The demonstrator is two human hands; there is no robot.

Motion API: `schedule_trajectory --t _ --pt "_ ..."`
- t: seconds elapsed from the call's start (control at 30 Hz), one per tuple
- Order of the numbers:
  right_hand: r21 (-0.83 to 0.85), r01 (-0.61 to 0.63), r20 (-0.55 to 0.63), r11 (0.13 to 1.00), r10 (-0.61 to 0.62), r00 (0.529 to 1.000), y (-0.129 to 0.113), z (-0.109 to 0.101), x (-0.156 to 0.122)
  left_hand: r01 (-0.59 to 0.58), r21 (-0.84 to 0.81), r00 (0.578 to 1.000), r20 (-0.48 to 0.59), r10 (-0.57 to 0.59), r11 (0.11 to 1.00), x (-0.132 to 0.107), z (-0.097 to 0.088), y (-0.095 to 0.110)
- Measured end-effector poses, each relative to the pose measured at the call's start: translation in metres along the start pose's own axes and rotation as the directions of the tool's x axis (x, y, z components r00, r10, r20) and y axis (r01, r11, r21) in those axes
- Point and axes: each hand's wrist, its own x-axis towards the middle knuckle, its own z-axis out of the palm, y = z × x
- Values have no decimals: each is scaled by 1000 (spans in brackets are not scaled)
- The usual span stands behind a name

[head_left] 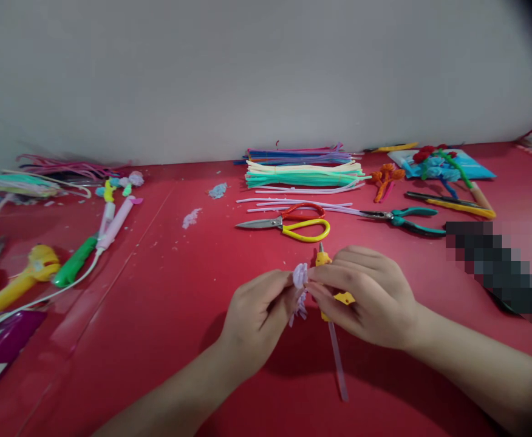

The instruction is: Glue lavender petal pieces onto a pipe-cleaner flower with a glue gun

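Observation:
Both my hands meet low in the middle of the red table (166,340). My left hand (257,312) pinches a small lilac pipe-cleaner piece (299,280), a fuzzy curled bit with frayed ends hanging below. My right hand (366,297) pinches the same piece from the other side, fingers pressed together. Under my right hand lies a yellow glue gun (323,259) with a glue stick (337,361) sticking out toward me.
Red-and-yellow scissors (293,223) and teal pliers (402,218) lie just beyond my hands. Bundles of pipe cleaners (305,173) sit by the wall, finished pipe-cleaner flowers (439,164) at right. Another glue gun (24,276), tools and a green handle (75,262) lie at left.

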Motion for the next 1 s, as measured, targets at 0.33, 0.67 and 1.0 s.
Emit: schedule_trajectory --t 0.33,0.67,1.0 --pt "-392 -248 516 886 434 738 22 -29 -17 218 -290 961 -105 -257 932 2 -1 -3" --pt "-381 -441 569 812 583 580 10 -15 -44 315 -372 931 -61 -361 873 4 -2 -3" --pt "181 -484 106 856 472 875 0 -28 -24 377 -476 905 9 -425 794 6 2 -1"
